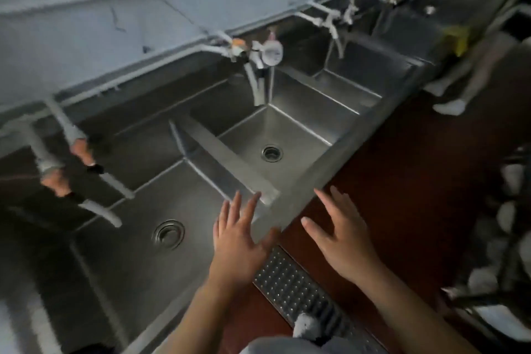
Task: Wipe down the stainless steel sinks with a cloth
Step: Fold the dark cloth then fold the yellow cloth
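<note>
The stainless steel sinks (290, 135) lie in a row along the wall, below both hands. The left hand (240, 238) is above the front rim with fingers spread wide, holding nothing. The right hand (342, 236) is the same, over the red floor (402, 181). I see no cloth in either hand.

Two hands show, both with fingers spread and holding nothing: the left hand (240, 234) and the right hand (342, 234). Three basins are in view: one (138, 253) just left of the left hand, one (275, 135) beyond both hands, one (356, 77) further off to the right. Two drains can be counted, the near drain (169, 234) beside the left hand and the far drain (271, 152) ahead of it. One floor grate (290, 287) lies between the wrists. The taps along the back are too blurred to count.
</note>
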Tool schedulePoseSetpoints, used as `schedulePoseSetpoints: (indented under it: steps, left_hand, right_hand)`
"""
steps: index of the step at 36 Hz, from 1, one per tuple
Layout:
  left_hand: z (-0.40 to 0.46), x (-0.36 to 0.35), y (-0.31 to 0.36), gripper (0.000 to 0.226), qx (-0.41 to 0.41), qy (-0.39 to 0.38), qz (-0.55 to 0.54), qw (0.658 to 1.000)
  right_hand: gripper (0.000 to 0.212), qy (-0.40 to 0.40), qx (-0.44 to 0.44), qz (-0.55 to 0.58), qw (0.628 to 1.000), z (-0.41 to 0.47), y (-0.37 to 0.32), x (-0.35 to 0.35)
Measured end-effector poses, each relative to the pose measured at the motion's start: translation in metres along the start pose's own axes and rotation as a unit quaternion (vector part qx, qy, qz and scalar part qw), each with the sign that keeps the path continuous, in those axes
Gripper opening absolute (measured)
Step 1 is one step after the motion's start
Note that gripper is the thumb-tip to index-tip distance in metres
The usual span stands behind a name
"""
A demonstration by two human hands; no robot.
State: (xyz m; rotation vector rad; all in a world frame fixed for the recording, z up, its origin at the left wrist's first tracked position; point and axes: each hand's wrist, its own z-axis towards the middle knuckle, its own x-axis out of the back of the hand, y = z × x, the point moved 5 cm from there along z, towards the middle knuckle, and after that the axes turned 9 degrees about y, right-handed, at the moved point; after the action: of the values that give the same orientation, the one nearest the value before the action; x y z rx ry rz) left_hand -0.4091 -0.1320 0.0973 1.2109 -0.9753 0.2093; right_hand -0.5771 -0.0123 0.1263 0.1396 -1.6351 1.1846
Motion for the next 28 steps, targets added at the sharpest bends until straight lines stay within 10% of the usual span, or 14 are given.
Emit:
schedulePoseSetpoints:
  steps: [13,28]
  left_hand:
    - [0.083,-0.222,0.147,0.084,-0.062,-0.224,0.028,0.972]
    - [0.331,-0.397,0.294,0.066,0.024,-0.264,-0.18,0.947]
  right_hand:
    - [0.074,0.083,-0.214,0.073,0.97,0.046,0.219,0.099]
    - [0.074,0.229,-0.259,0.108,0.932,0.285,0.381,0.225]
